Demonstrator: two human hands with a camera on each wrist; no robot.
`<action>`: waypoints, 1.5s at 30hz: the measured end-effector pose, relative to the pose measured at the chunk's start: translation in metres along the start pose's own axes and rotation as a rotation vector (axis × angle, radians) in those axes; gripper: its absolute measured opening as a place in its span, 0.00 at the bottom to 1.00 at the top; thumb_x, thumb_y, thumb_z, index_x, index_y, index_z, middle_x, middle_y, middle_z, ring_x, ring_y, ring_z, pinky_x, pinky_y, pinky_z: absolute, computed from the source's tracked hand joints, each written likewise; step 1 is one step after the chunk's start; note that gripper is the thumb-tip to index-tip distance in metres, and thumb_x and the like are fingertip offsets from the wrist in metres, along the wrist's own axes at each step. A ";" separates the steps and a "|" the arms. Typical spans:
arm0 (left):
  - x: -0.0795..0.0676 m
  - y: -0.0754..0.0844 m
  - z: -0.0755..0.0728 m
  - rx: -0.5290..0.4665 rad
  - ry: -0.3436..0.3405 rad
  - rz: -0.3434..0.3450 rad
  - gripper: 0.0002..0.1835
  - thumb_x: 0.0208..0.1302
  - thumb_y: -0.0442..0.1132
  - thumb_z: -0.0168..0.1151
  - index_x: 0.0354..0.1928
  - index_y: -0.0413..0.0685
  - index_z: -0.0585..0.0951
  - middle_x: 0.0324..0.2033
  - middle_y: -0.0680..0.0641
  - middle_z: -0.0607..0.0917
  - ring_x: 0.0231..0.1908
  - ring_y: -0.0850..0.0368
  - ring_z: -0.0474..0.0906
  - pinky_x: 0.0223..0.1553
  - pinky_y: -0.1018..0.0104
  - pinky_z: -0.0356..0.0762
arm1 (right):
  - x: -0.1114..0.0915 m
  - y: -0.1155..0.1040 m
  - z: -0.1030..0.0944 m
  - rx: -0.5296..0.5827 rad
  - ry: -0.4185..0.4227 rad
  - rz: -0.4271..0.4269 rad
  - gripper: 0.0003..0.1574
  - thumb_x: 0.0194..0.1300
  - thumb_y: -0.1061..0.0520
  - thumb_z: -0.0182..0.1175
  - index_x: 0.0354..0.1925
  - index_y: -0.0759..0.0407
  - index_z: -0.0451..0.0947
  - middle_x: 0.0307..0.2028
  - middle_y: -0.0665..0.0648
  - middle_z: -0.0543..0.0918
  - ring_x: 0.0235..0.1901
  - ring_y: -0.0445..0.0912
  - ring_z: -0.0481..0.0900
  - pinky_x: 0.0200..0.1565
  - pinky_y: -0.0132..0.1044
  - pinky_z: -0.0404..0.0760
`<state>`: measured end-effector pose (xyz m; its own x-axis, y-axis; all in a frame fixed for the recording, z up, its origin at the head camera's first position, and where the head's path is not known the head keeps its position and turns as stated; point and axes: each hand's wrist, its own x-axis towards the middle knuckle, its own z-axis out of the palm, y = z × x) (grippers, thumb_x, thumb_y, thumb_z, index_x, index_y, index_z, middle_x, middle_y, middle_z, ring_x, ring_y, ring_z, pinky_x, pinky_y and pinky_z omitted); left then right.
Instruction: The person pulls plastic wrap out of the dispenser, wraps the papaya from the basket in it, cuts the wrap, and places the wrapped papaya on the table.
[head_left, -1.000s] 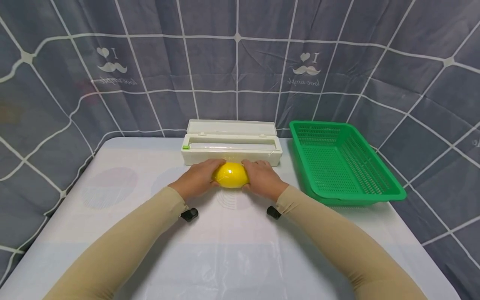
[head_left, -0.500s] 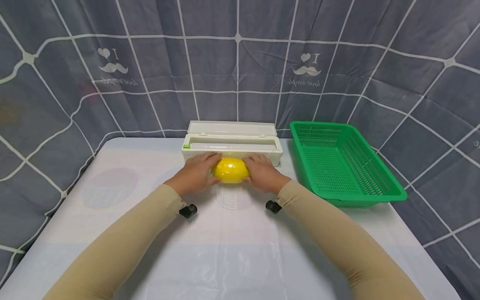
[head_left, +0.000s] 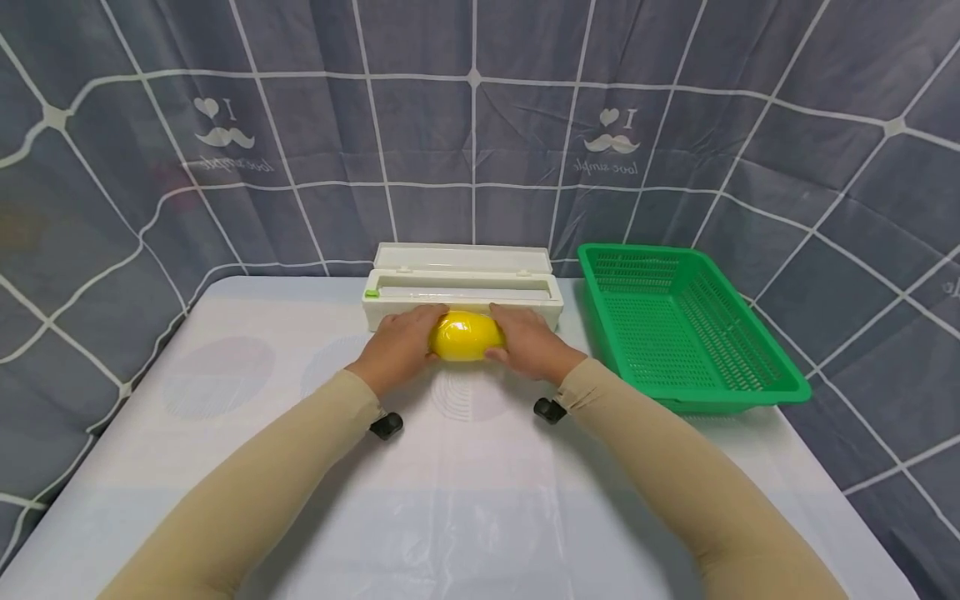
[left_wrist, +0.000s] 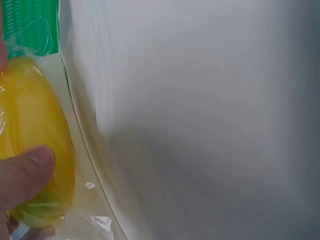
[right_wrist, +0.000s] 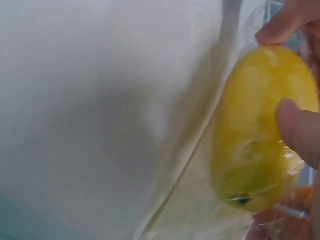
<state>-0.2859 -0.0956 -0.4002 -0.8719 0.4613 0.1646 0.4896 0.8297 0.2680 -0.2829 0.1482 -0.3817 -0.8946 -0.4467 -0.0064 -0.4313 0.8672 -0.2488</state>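
A smooth yellow oval fruit (head_left: 467, 336) with a greenish end is held up just in front of the white cling film dispenser (head_left: 517, 312). Clear cling film (left_wrist: 102, 225) covers it, with loose film wrinkled around its ends. My left hand (head_left: 403, 343) grips the left end, fingers on the far side and thumb pressed on the near side. The right hand (head_left: 534, 342) holds the opposite end the same way. In the right wrist view, a dark green stem spot shows on the fruit (right_wrist: 245, 145). The dispenser's lid is raised, with the roll inside and a green slider at left.
At the right stands a green perforated basket (head_left: 697, 393). The table (head_left: 480, 517) has a pale cloth with printed circles. A grey curtain with white lines (head_left: 420, 133) hangs behind and along both sides.
Both hands have moved the fruit slightly away from the body, nearer the dispenser. The left thumb, off the fruit half a second ago, presses on it again. The dispenser and basket stay in place.
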 end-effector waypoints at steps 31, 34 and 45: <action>0.007 -0.021 0.000 -0.127 -0.043 -0.005 0.41 0.68 0.47 0.73 0.78 0.49 0.67 0.75 0.43 0.73 0.75 0.41 0.68 0.76 0.34 0.62 | 0.012 0.006 0.019 -0.022 0.109 -0.036 0.47 0.68 0.53 0.73 0.78 0.59 0.64 0.72 0.62 0.72 0.72 0.59 0.69 0.79 0.53 0.63; 0.008 -0.021 0.000 -0.125 -0.038 -0.015 0.40 0.68 0.46 0.74 0.78 0.47 0.67 0.75 0.43 0.73 0.75 0.42 0.69 0.76 0.36 0.62 | 0.011 0.008 0.019 -0.021 0.092 -0.033 0.48 0.69 0.52 0.72 0.79 0.60 0.62 0.75 0.61 0.70 0.75 0.59 0.67 0.80 0.52 0.61; 0.009 -0.021 0.002 -0.074 -0.039 -0.003 0.40 0.66 0.48 0.75 0.76 0.46 0.70 0.73 0.43 0.76 0.74 0.41 0.70 0.76 0.37 0.64 | 0.012 0.013 0.023 -0.072 0.088 -0.028 0.46 0.69 0.48 0.72 0.78 0.59 0.66 0.75 0.59 0.72 0.75 0.57 0.68 0.80 0.51 0.61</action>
<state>-0.3037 -0.1080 -0.4061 -0.8726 0.4716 0.1267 0.4850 0.8063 0.3387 -0.2962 0.1496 -0.4073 -0.8875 -0.4527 0.0858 -0.4608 0.8696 -0.1775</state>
